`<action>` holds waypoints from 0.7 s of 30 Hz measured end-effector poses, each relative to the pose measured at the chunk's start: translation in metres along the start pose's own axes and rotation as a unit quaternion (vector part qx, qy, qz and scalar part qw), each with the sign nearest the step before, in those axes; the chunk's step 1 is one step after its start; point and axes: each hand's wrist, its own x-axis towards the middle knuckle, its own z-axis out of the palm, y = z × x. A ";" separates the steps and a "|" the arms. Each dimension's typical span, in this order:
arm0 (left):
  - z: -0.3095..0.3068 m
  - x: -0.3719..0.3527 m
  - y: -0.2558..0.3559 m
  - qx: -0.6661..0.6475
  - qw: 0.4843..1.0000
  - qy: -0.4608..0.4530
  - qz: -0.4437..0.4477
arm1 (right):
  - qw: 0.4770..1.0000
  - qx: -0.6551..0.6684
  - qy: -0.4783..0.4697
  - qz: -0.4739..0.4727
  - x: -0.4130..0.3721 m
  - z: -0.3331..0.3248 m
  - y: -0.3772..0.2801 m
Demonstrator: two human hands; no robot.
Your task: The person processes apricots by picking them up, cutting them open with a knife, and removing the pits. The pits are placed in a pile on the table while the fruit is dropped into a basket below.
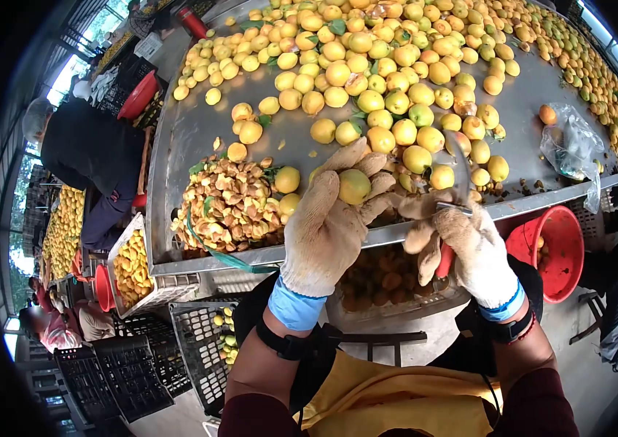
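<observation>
My left hand [329, 222], in a stained work glove with a blue cuff, cradles a yellow-green persimmon [354, 186] between thumb and fingers at the table's front edge. Beside it, my gloved right hand [466, 244] is wrapped round a knife; its curved blade [461, 166] points up and away from me, and the red handle [444, 260] shows below the fingers. Loose persimmons [396, 102] cover the metal table [210, 131] beyond both hands. A heap of brown-orange calyx trimmings [229, 200] lies left of my left hand.
A crumpled plastic bag [573, 146] lies at the table's right. Below the edge are a red bucket [553, 251], a crate of fruit [389, 280] and a black crate [203, 349]. A green strap [232, 261] hangs over the edge. Another person [94, 156] works at left.
</observation>
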 end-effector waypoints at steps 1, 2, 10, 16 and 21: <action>-0.008 0.002 0.000 -0.015 0.999 -0.037 -0.007 | 0.996 -0.081 -0.003 0.043 0.001 0.002 0.003; -0.013 0.004 -0.001 -0.031 0.997 -0.075 -0.015 | 0.983 -0.163 -0.005 0.084 0.001 0.003 0.006; 0.000 -0.010 -0.010 0.042 0.999 0.020 0.020 | 0.913 -0.405 -0.034 -0.033 0.013 0.035 0.018; 0.009 -0.018 -0.008 0.025 1.000 0.003 0.018 | 0.902 -0.426 -0.013 -0.075 0.011 0.028 0.026; 0.009 -0.017 -0.002 0.057 0.998 -0.009 0.005 | 0.909 -0.412 -0.001 -0.054 0.011 0.029 0.017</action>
